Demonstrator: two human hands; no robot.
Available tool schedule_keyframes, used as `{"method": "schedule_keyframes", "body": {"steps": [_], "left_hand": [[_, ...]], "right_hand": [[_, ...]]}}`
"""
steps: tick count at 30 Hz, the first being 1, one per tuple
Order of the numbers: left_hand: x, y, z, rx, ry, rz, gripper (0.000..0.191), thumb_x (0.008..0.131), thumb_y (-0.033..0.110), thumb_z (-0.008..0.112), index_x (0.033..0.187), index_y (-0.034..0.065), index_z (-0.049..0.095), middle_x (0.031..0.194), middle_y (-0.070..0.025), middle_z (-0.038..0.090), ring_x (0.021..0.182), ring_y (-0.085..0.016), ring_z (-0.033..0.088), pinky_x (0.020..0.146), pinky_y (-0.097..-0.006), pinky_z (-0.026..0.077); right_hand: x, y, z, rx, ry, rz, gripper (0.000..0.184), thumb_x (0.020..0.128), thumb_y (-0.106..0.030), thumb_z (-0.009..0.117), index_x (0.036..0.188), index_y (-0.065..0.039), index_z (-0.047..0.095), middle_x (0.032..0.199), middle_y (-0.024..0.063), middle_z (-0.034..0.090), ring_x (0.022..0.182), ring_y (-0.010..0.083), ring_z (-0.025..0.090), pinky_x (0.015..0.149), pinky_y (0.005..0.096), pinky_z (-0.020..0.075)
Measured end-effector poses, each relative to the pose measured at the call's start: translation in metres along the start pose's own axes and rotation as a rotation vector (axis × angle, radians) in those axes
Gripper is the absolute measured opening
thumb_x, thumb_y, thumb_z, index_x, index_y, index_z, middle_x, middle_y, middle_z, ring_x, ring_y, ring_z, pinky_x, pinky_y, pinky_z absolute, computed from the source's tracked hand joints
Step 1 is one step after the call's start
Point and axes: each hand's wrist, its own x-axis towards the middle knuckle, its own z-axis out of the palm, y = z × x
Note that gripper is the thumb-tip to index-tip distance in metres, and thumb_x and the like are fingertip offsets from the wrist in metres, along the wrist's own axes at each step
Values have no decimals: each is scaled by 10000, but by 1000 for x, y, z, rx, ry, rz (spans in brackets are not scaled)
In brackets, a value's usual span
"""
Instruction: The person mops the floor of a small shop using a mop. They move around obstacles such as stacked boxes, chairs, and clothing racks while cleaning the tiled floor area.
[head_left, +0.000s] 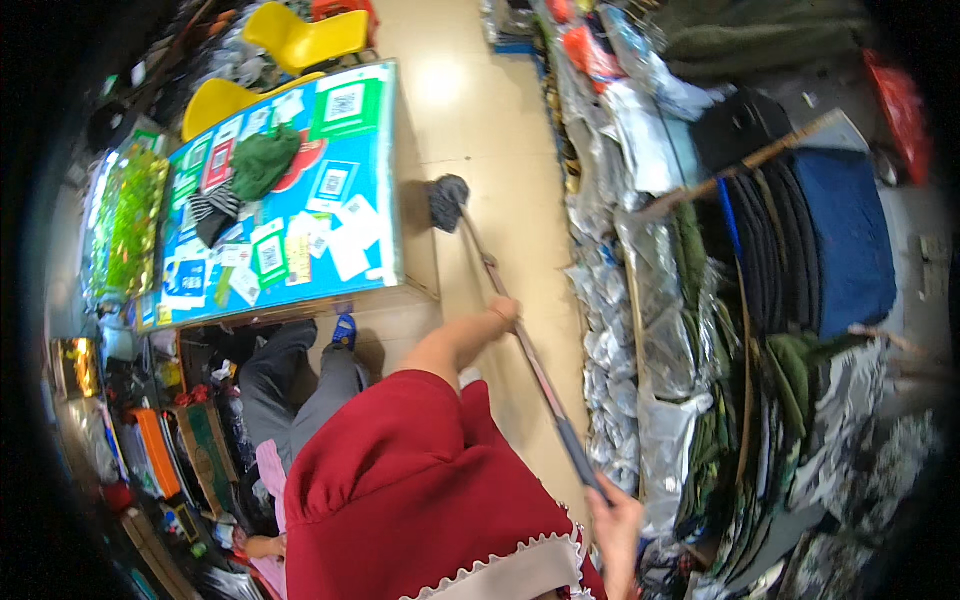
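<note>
A mop with a dark grey head (448, 202) rests on the tiled floor beside the side panel of a desk. Its long handle (536, 360) slants from there down to the lower right. My left hand (505, 313) is wrapped around the middle of the handle. Near its dark grip end, my right hand (616, 510) holds the handle. The red sleeve of my top covers much of the lower middle of the view.
The desk (300, 296) at left bears cards, a green cloth (264, 161) and a planted aquarium (127, 217). Yellow chairs (307, 37) stand behind it. A seated person's legs (330, 382) are close on my left. Plastic-wrapped goods (611, 375) and hanging clothes (780, 247) line the right side.
</note>
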Motion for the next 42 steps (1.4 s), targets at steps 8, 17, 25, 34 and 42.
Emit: {"method": "schedule_keyframes", "body": {"steps": [8,17,25,34,42], "left_hand": [[-200,-46,121,-205,6,-293,354,818,102,463,1128,-60,407,1011,-249,563,803,-356,622,545,-485,551],[-254,-66,139,-26,-237,-608,231,808,176,516,892,-10,624,859,-172,634,797,-251,638,638,-374,517],[-100,4,144,1360,-463,704,209,730,220,622,846,53,667,815,-155,662,743,-310,648,611,-411,519],[57,177,139,1606,-245,444,263,739,237,609,919,53,663,875,-138,656,766,-304,629,637,-418,515],[-46,155,259,1711,-735,689,297,742,284,623,941,69,670,920,-103,662,842,-296,623,691,-404,526]], "right_hand": [[-51,-110,-176,-488,221,151,285,914,-156,526,1069,72,597,873,144,664,787,204,575,810,321,435],[-86,-114,-227,-491,252,252,214,891,-86,560,1008,87,605,843,142,637,726,154,519,665,320,448],[45,-97,-191,-363,205,252,242,883,-121,552,1048,43,617,948,205,656,849,206,611,793,324,457],[210,-98,-163,-20,42,289,242,879,-195,581,962,25,641,624,111,609,553,137,497,535,316,415],[193,-144,-296,-246,116,407,212,890,-127,567,969,57,637,794,67,657,677,94,508,624,247,429]]}}
